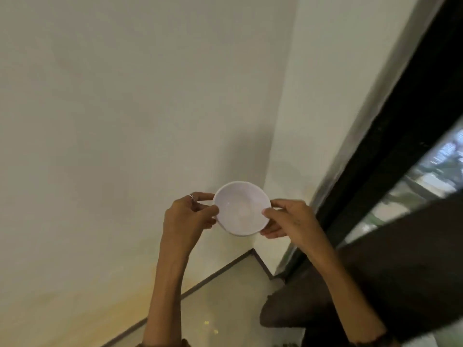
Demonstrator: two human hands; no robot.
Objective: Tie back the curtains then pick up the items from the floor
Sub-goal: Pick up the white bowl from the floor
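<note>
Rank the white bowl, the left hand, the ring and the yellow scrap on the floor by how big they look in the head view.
1. White bowl and left hand: they look alike, so no ranking between them.
2. Ring and yellow scrap: both tiny; the scrap lies farther away, so their order is unsure.

No text, label, brand, number or sign can be read anywhere in the view.
</note>
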